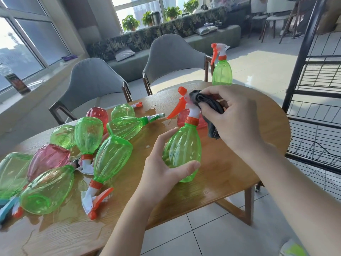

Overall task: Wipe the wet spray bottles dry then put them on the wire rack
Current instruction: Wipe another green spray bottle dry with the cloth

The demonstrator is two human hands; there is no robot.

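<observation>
Green plastic bottle (181, 150), held above the worktop (239, 163), looks light and slippery, so the left hand (162, 169) hugs its round belly while the right hand (234, 115) pinches a grey cloth (208, 106) on its top.

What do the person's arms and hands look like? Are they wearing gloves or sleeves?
No gloves and no sleeves in view. The left hand and right hand are both bare, and both forearms are uncovered as far as the picture shows. I see no rings, watch or bracelets on them. The nails are short and plain, with no polish showing.
</observation>
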